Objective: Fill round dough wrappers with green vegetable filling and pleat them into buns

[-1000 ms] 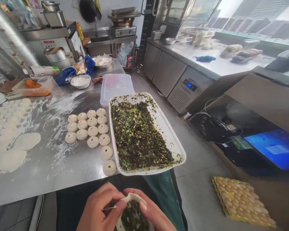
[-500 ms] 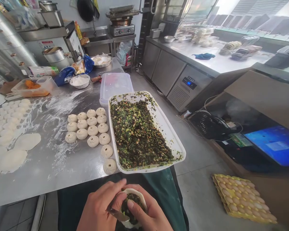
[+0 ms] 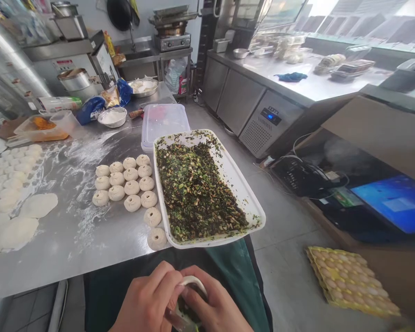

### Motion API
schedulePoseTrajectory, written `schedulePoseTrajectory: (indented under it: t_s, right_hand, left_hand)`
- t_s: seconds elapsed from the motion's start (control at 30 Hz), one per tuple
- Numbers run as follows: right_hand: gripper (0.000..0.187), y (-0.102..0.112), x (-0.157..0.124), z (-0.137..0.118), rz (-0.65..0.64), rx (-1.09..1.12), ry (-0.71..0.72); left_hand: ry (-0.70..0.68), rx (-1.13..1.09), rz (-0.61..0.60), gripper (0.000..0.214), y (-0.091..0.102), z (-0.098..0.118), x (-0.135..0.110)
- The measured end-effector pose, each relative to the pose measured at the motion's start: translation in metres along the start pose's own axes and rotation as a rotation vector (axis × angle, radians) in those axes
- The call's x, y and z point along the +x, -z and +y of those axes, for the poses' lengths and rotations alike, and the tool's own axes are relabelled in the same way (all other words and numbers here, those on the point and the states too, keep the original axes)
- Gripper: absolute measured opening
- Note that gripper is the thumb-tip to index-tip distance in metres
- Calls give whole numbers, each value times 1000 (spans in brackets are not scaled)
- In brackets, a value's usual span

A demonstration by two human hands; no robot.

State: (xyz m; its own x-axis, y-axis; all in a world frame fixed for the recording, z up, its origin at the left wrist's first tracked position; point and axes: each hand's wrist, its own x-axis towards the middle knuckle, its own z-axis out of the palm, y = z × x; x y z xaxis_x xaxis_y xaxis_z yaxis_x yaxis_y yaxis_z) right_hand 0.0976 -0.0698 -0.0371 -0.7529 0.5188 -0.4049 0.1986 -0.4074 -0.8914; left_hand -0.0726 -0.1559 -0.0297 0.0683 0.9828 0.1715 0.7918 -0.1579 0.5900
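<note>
Bun [image 3: 192,295] with green filling low in front of the worktop [image 3: 72,240], cupped between left hand [image 3: 148,302] and right hand [image 3: 217,309], fingers [image 3: 171,281] curled close, pinching its dough rim, filling tray [image 3: 228,175] just beyond.

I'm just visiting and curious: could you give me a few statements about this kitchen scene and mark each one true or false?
1. Both hands, left hand and right hand, hold a round white dough wrapper with green filling. True.
2. The white rectangular tray of chopped green filling is empty. False: it is largely covered with filling.
3. Finished pleated dough buns sit left of that tray. True.
4. The yellow egg carton sits on the steel table. False: it lies on the floor.
</note>
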Motion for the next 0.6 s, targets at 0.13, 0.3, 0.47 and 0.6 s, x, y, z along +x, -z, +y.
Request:
schedulePoseTrajectory:
  t_s: [0.13, 0.3, 0.47, 0.6]
  right_hand:
    - [19, 1, 2, 1, 3, -116, 39]
    - [14, 3, 4, -1, -6, -201, -51]
    - [6, 3, 4, -6, 3, -426, 16]
    - [10, 4, 5, -16, -13, -453, -59]
  left_hand:
    - [-86, 90, -48, 36, -2, -1, -1]
    - [-58, 135, -38, 20, -5, -1, -4]
    - [-81, 173, -98, 29, -6, -2, -5]
    - [-83, 156, -100, 23, -6, -3, -5]
